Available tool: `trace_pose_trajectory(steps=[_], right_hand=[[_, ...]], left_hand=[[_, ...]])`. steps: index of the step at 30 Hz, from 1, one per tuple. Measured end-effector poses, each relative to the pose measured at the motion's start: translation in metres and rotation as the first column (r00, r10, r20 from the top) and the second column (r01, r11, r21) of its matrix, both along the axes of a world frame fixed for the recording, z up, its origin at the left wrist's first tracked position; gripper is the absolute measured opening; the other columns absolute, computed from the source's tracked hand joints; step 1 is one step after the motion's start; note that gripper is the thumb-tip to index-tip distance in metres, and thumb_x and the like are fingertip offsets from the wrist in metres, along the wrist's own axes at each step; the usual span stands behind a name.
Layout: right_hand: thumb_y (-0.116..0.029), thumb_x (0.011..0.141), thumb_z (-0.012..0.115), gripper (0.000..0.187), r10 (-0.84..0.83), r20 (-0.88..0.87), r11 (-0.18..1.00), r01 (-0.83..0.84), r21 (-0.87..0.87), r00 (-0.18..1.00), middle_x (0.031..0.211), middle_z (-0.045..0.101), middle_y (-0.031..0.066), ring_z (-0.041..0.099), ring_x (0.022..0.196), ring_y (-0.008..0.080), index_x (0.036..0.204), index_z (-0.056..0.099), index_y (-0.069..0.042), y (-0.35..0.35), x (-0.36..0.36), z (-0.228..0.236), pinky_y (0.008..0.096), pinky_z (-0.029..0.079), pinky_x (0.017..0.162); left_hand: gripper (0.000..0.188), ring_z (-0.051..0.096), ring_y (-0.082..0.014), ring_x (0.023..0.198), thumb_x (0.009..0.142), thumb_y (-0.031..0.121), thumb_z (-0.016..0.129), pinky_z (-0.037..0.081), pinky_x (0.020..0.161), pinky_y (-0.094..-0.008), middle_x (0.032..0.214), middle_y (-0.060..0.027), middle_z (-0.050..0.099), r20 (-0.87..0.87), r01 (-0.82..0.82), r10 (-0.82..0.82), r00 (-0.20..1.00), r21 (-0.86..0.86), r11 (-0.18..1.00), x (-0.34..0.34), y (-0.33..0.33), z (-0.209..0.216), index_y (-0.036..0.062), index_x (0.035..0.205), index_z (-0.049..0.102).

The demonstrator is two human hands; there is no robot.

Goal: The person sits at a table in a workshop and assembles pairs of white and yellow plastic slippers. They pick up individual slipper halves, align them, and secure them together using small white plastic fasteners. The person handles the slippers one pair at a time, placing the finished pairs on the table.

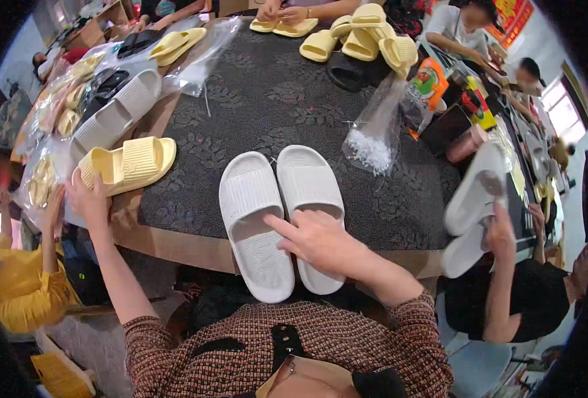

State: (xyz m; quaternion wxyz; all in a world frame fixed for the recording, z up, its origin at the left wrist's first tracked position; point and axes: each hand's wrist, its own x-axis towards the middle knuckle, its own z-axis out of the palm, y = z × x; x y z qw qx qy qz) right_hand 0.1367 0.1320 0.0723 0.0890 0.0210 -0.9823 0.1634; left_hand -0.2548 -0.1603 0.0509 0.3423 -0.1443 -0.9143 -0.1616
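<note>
A pair of light grey slide sandals lies side by side before me, overhanging the table's near edge: the left slide (264, 272) and the right slide (310, 176). My right hand (324, 242) is over the right slide, its fingers curled into the foot opening at the strap. Its index finger points across to the left slide. Over at the left, my left hand (90, 199) grips the near end of a pale yellow slide sandal (141, 162), which rests close to the table's left edge. The fingertips inside the grey slide are partly hidden.
A pile of yellow slides (360, 43) and a black slide (346, 71) lie at the back. A clear bag of white bits (370, 149) sits right of centre. Bagged slides (118, 109) crowd the left. Co-workers sit around the dark patterned table (241, 119); one at right holds white slides (476, 189).
</note>
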Motion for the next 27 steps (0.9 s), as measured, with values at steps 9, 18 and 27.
trace_pose_trajectory(steps=[9,18,27], right_hand=[[-0.02,0.079,0.064,0.017,-0.178,-0.278,0.961,0.227,0.155,0.944,0.075,0.053,0.0078,0.057,0.072,0.024,0.087,0.058,-0.006,0.013,-0.007,-0.031,0.0349,0.047,0.061],[-0.002,0.071,0.06,0.011,-0.349,-0.383,0.878,0.442,0.187,0.855,0.07,0.049,0.0111,0.053,0.067,0.0273,0.072,0.049,-0.005,0.045,0.086,0.014,0.0388,0.045,0.06],[-0.014,0.091,0.054,0.021,-0.88,-0.346,0.262,0.94,0.218,0.325,0.099,0.063,0.018,0.061,0.091,0.0368,0.107,0.064,-0.005,0.11,0.192,0.062,0.042,0.048,0.078]], left_hand=[[0.078,0.047,-0.0385,0.123,0.081,0.051,0.064,0.037,0.101,-0.043,0.131,-0.0255,0.051,0.245,0.018,-0.045,0.968,0.112,0.993,-0.046,-0.035,-0.03,-0.0017,0.135,0.044],[0.07,0.052,-0.0354,0.119,0.079,0.037,0.068,0.04,0.098,-0.0399,0.129,-0.0251,0.053,0.198,0.027,-0.079,0.977,0.252,0.967,-0.033,-0.025,-0.02,-0.0019,0.133,0.046],[0.056,0.055,-0.0197,0.106,0.082,0.009,0.063,0.045,0.09,-0.0299,0.12,-0.013,0.056,0.235,0.202,-0.553,0.8,0.761,0.616,0.06,0.022,0.017,-0.0041,0.133,0.044]])
